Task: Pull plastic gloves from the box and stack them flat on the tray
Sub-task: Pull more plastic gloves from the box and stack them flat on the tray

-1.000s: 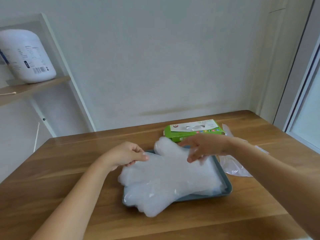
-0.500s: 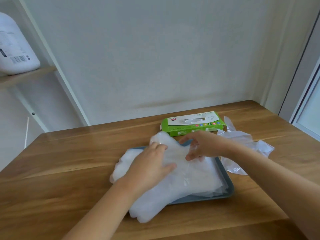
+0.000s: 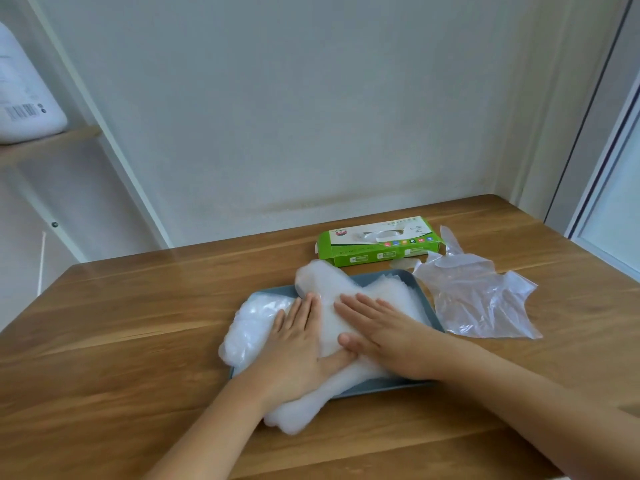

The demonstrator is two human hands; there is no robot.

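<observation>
Head: both grips (image 3: 298,342) (image 3: 388,336) flat on gloves (image 3: 254,318)

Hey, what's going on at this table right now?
A person is flattening a stack of plastic gloves on a blue-grey tray. The left hand and right hand both press on it with straight fingers. The stack overhangs the tray's left and near edges. The green glove box sits behind the tray, and loose clear plastic lies to its right.

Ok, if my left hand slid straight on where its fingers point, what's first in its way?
The left hand would first meet the raised far lobe of the white plastic glove stack, then probably the green cardboard box.
</observation>
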